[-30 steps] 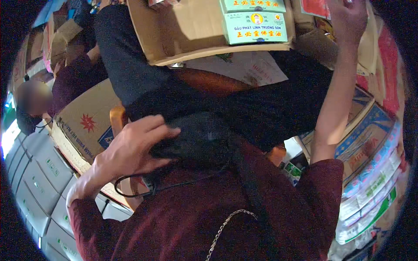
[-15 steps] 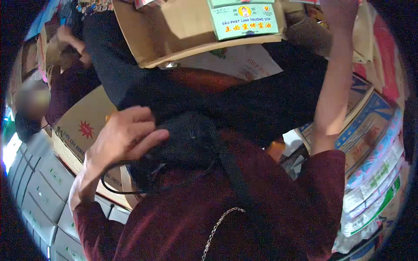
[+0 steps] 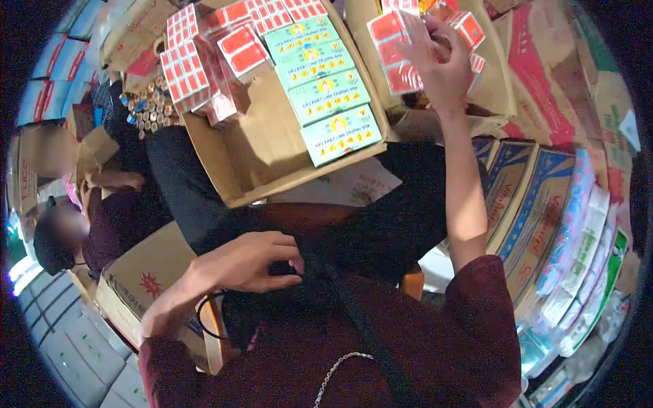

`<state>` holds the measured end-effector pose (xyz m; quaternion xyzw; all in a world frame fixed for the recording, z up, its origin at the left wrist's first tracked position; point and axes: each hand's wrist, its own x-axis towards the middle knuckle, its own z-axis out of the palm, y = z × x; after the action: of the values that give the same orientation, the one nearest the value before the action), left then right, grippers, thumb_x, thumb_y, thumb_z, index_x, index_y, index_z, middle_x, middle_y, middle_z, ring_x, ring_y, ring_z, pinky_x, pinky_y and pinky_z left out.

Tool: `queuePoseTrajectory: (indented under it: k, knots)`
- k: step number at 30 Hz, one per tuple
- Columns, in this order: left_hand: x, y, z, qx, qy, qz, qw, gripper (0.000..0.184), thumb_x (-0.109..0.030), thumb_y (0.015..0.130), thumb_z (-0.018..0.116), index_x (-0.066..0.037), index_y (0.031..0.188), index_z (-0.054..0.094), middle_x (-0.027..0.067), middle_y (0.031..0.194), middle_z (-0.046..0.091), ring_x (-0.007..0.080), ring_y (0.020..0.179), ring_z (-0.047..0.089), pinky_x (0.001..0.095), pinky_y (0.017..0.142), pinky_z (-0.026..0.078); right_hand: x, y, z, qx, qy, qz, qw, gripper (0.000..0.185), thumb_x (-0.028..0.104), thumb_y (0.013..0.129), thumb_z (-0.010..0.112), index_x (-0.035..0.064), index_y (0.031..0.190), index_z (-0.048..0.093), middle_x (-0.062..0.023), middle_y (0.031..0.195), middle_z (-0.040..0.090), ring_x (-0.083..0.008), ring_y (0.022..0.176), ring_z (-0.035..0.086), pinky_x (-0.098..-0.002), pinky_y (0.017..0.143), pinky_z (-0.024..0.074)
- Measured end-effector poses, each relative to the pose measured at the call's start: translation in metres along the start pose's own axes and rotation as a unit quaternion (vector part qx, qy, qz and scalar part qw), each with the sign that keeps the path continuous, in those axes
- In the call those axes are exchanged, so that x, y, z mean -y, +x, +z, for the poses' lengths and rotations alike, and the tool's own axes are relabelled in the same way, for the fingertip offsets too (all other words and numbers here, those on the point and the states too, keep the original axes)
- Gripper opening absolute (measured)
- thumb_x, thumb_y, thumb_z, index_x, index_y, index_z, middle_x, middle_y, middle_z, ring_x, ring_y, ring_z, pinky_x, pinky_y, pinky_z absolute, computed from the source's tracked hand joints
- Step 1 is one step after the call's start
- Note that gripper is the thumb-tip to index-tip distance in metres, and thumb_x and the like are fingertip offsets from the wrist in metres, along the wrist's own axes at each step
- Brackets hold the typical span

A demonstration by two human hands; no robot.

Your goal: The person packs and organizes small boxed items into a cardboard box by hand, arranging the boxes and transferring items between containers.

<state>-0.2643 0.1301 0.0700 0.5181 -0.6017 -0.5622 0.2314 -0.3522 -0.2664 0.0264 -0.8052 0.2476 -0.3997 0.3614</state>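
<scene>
My right hand (image 3: 445, 58) is over the right-hand carton, its fingers closed on a plastic-wrapped pack of red-and-white boxes (image 3: 393, 51). Part of the grip is hidden behind the hand. Over my lap, my left hand (image 3: 248, 262) is loosely curved, thumb and fingers apart, with nothing visible in it. In front of my knees stands an open cardboard carton (image 3: 255, 192). A row of light green boxes (image 3: 340, 139) lines its right side. Wrapped red-and-white packs (image 3: 185, 78) lie at its left and far edges, one of them beside the green row (image 3: 241, 51).
At the left, another person in a cap and dark sleeve (image 3: 122, 187) sits near a flat brown carton (image 3: 153, 272). Printed cartons (image 3: 537, 204) and plastic-wrapped packages (image 3: 585, 265) are stacked at my right. Grey boxes (image 3: 75, 340) fill the lower left.
The view has shifted, showing more of both cartons. My right hand, blurred at the top edge before, now shows on the red-and-white pack. My left hand has moved right over my lap.
</scene>
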Motion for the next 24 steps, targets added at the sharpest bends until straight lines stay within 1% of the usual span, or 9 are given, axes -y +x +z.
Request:
queuePoseTrajectory:
  k: [2, 5, 6, 9, 13, 15, 18, 20, 24]
  knots:
    - [0.003, -0.001, 0.001, -0.009, 0.007, 0.001, 1.000, 0.021, -0.020, 0.095, 0.071, -0.005, 0.110, 0.069, 0.0122, 0.114, 0.068, 0.0325, 0.103, 0.067, 0.0408, 0.092, 0.054, 0.010, 0.000, 0.003, -0.025, -0.042, -0.127, 0.991, 0.064, 0.017, 0.074, 0.091, 0.0029, 0.129, 0.062, -0.0108, 0.128, 0.061, -0.0215, 0.112, 0.066, -0.0330, 0.087, 0.0574]
    - [0.006, -0.001, -0.004, -0.206, -0.024, 0.045, 0.977, 0.021, -0.016, 0.095, 0.070, -0.003, 0.111, 0.066, 0.0122, 0.110, 0.068, 0.0276, 0.101, 0.067, 0.0384, 0.090, 0.054, 0.061, -0.013, 0.010, -0.036, -0.132, -0.245, 0.960, 0.068, 0.014, 0.072, 0.091, 0.0039, 0.131, 0.059, -0.0129, 0.130, 0.058, -0.0234, 0.122, 0.061, -0.0311, 0.089, 0.0578]
    - [0.007, -0.001, -0.009, -0.210, -0.017, 0.049, 0.976, 0.021, -0.016, 0.095, 0.070, -0.003, 0.111, 0.066, 0.0122, 0.110, 0.068, 0.0276, 0.101, 0.067, 0.0384, 0.090, 0.054, 0.072, -0.016, 0.016, -0.041, -0.131, -0.253, 0.958, 0.068, 0.014, 0.072, 0.091, 0.0039, 0.131, 0.059, -0.0129, 0.130, 0.058, -0.0234, 0.122, 0.061, -0.0311, 0.089, 0.0578]
    - [0.009, 0.000, -0.024, -0.432, -0.282, 0.002, 0.857, 0.034, -0.011, 0.093, 0.073, -0.001, 0.123, 0.060, 0.0111, 0.114, 0.066, 0.0221, 0.106, 0.064, 0.0364, 0.095, 0.052, 0.092, -0.038, 0.046, 0.098, 0.106, -0.185, 0.972, 0.069, 0.013, 0.071, 0.091, 0.0028, 0.130, 0.057, -0.0167, 0.136, 0.054, -0.0293, 0.129, 0.055, -0.0361, 0.097, 0.0573]
    - [0.008, 0.024, -0.043, -0.555, -0.224, 0.023, 0.801, 0.056, -0.008, 0.093, 0.074, -0.001, 0.140, 0.045, 0.0105, 0.122, 0.058, 0.0195, 0.113, 0.060, 0.0337, 0.096, 0.052, 0.104, -0.086, 0.094, 0.222, 0.191, -0.039, 0.956, 0.072, 0.019, 0.074, 0.092, 0.0037, 0.133, 0.054, -0.0181, 0.143, 0.047, -0.0293, 0.127, 0.056, -0.0394, 0.098, 0.0573]
    - [0.022, 0.033, -0.040, -0.564, -0.177, 0.011, 0.807, 0.060, -0.008, 0.093, 0.075, -0.001, 0.143, 0.041, 0.0116, 0.125, 0.056, 0.0204, 0.115, 0.060, 0.0340, 0.098, 0.052, 0.100, -0.104, 0.113, 0.208, 0.198, -0.035, 0.957, 0.072, 0.019, 0.075, 0.091, 0.0048, 0.134, 0.054, -0.0179, 0.145, 0.045, -0.0283, 0.128, 0.056, -0.0384, 0.098, 0.0576]
    - [0.054, 0.043, -0.022, -0.569, -0.098, -0.014, 0.816, 0.070, -0.007, 0.093, 0.075, 0.000, 0.147, 0.032, 0.0138, 0.130, 0.053, 0.0222, 0.119, 0.058, 0.0345, 0.100, 0.051, 0.087, -0.125, 0.127, 0.220, 0.227, 0.083, 0.945, 0.069, 0.019, 0.082, 0.087, 0.0068, 0.139, 0.050, -0.0161, 0.148, 0.041, -0.0296, 0.131, 0.054, -0.0405, 0.098, 0.0571]
    - [0.070, 0.045, -0.006, -0.592, -0.166, -0.074, 0.785, 0.079, -0.009, 0.092, 0.077, 0.002, 0.151, 0.026, 0.0154, 0.138, 0.049, 0.0223, 0.124, 0.056, 0.0352, 0.103, 0.050, 0.076, -0.135, 0.132, 0.275, 0.271, 0.121, 0.914, 0.068, 0.022, 0.090, 0.079, 0.0080, 0.146, 0.043, -0.0165, 0.151, 0.038, -0.0318, 0.136, 0.049, -0.0453, 0.100, 0.0555]
    - [0.090, 0.040, 0.004, -0.606, -0.214, -0.057, 0.764, 0.077, -0.007, 0.093, 0.074, 0.004, 0.153, 0.026, 0.0182, 0.146, 0.046, 0.0258, 0.128, 0.055, 0.0376, 0.107, 0.048, 0.096, -0.128, 0.117, 0.394, 0.271, 0.164, 0.863, 0.073, 0.025, 0.096, 0.072, 0.0072, 0.153, 0.031, -0.0187, 0.154, 0.034, -0.0345, 0.140, 0.044, -0.0466, 0.103, 0.0533]
